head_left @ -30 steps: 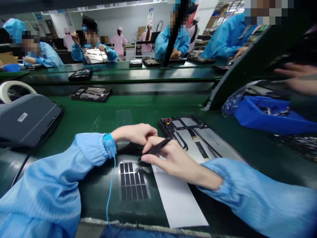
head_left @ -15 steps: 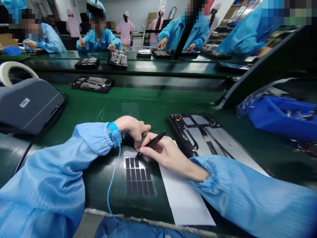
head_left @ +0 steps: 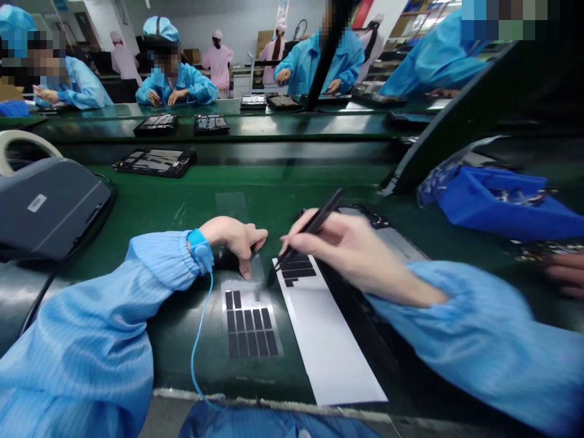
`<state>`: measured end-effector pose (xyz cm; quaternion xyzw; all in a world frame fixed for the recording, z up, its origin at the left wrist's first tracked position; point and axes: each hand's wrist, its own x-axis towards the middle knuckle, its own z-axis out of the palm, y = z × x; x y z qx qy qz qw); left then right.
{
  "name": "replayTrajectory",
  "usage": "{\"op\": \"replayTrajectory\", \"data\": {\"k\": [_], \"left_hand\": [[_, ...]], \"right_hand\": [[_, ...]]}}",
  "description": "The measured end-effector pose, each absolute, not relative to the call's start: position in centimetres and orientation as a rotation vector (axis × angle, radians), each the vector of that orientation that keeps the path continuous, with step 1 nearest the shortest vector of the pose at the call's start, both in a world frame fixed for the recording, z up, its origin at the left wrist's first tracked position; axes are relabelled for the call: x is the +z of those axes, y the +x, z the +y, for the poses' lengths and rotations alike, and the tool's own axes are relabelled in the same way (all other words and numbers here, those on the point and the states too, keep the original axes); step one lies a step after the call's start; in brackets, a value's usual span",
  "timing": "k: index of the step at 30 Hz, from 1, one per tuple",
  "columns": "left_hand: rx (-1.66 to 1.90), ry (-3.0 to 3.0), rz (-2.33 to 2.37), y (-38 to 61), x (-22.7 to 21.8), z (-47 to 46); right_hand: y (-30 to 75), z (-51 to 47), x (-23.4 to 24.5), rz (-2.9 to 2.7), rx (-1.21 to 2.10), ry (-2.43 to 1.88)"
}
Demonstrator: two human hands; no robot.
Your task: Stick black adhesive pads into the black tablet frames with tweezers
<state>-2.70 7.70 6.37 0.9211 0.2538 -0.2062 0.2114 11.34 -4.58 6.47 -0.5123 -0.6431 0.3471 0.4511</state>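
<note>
My right hand (head_left: 347,246) grips black tweezers (head_left: 310,231), their tip lifted just above the top of a white backing strip (head_left: 328,347) that carries a few black pads (head_left: 297,271). My left hand (head_left: 235,238) rests with a finger pressed on the upper edge of a clear sheet of several black pads (head_left: 249,325); a blue wrist strap with a coiled cord (head_left: 201,250) is on that wrist. An open black device chassis (head_left: 378,222) lies behind my right hand, mostly hidden by it.
A grey machine (head_left: 50,207) stands at the left. A blue bin (head_left: 497,201) sits at the right beside a tilted black panel (head_left: 456,121). More chassis trays (head_left: 155,162) lie on the green conveyor (head_left: 255,182). Several workers in blue coats sit beyond; another person's hand (head_left: 566,271) shows at right.
My right hand has lifted the tweezers from the pad sheet and moved right, over the white strip. The left hand stayed on the sheet.
</note>
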Motion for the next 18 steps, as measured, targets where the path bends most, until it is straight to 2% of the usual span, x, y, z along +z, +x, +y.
{"op": "replayTrajectory", "data": {"k": [3, 5, 8, 10, 13, 18], "left_hand": [[-0.642, 2.624, 0.639, -2.5, 6.7, 7.1], [-0.329, 2.649, 0.560, -1.9, 6.6, 6.1], [0.267, 2.590, 0.350, -0.7, 5.5, 3.9], [0.481, 2.519, 0.219, 0.0, 4.2, 2.6], [0.544, 2.407, 0.212, 0.4, 1.9, 1.5], [0.541, 2.345, 0.292, -0.1, 0.1, 1.4]], "right_hand": [[15.4, -5.1, 7.9, -1.579, 0.635, -1.451], [17.6, -5.2, 7.5, -1.555, 0.640, -1.547], [19.0, -4.7, 5.7, -1.496, 0.889, -1.582], [18.9, -4.2, 4.4, -1.452, 1.055, -1.547], [18.2, -3.5, 3.3, -1.443, 1.112, -1.514], [17.4, -3.0, 2.8, -1.460, 0.904, -1.550]]}}
